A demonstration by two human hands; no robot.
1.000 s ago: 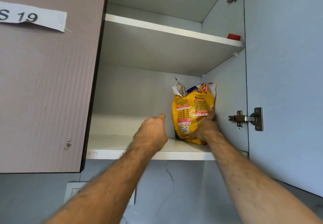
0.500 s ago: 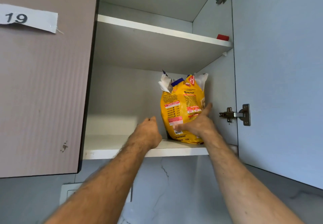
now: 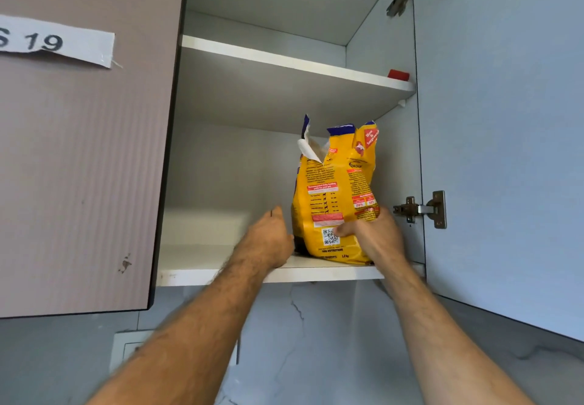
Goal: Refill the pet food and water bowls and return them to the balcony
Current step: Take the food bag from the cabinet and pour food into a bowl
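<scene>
Overhead, open wall cabinet, door swung right, closed neighbour door taped "S 19". Yellow food bag, torn open on top, upright on lower shelf. Right hand gripping bag's lower front; left hand alongside, loosely curled, contact unclear. Small red item on upper shelf.

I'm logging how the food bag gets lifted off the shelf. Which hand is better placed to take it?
The right hand, probably: it already lies against the front of the yellow food bag low down. The left hand is beside the bag's left edge; contact isn't clear.
</scene>
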